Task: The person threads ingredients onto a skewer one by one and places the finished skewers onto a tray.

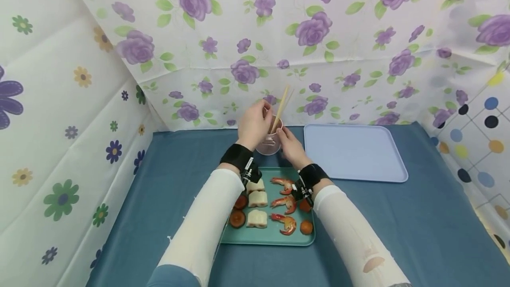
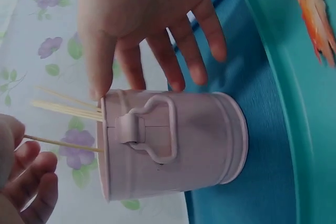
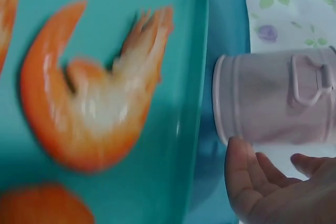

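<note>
A flat green rectangular tray [image 1: 275, 239] lies on the blue cloth-covered table [image 1: 175, 198], carrying orange-and-white shrimps [image 1: 285, 224] near its right edge. Beyond its far edge, the left hand [image 1: 255, 123] pinches a thin brown wooden stick [image 2: 65, 143] between thumb and fingertip, other fingers loosely bent; the stick's lower end is inside a pink cylindrical metal bucket [image 1: 268, 143] near the table's back edge. Pale wooden sticks [image 1: 281, 107] lean from its mouth. The right hand [image 1: 292, 147], fingers straight and spread, touches the bucket's rim with its thumb. Rightmost, a pale-lavender rectangular tray [image 1: 354, 152] lies along the back edge.
</note>
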A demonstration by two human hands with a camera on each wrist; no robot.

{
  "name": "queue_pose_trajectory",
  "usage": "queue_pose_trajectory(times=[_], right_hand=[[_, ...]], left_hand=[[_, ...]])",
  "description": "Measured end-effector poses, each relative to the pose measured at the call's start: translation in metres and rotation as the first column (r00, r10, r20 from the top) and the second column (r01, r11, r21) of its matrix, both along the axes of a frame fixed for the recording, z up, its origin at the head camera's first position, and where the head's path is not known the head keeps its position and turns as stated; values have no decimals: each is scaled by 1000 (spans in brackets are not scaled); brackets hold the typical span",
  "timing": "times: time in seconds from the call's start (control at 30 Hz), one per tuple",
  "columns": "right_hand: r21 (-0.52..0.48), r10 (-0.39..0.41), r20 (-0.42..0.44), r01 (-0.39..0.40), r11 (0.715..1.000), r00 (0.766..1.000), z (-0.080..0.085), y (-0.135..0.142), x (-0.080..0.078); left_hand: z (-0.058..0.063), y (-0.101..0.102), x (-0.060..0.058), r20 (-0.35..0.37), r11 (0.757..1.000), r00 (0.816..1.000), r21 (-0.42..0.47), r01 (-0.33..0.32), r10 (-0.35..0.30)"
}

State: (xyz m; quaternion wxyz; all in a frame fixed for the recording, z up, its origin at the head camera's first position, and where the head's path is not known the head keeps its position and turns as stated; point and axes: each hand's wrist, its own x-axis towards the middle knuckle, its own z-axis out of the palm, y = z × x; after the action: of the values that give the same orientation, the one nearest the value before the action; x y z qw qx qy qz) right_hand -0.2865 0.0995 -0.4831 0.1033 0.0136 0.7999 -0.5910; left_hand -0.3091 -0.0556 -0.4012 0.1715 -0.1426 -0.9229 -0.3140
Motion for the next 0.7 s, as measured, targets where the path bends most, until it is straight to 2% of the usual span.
queue_pose_trajectory(times=[0.13,0.23,0.3,0.43,0.5,0.53,0.63,0.7], right_hand=[[73,10,-32,-8,997,999,2,13,-1],[130,23,-93,-10,991,995,7,25,2],[155,18,-156,6,988,988,12,33,7],[172,41,-294,11,985,955,28,47,22],[182,85,-347,-22,983,934,36,52,32],[189,110,-372,-41,981,922,39,54,37],[229,178,-443,-81,970,878,47,63,56],[248,189,-496,-70,966,847,49,69,70]], left_hand=[[3,-10,6,-61,989,997,141,-35,44],[6,-22,17,-147,970,986,239,-38,75],[6,-30,31,-235,959,968,281,-17,85],[4,-46,68,-393,929,916,362,77,77],[4,-52,86,-419,900,906,413,139,52],[5,-54,95,-416,881,909,444,165,39],[3,-57,123,-379,812,925,534,234,-17],[1,-58,139,-347,767,936,587,260,-52]])
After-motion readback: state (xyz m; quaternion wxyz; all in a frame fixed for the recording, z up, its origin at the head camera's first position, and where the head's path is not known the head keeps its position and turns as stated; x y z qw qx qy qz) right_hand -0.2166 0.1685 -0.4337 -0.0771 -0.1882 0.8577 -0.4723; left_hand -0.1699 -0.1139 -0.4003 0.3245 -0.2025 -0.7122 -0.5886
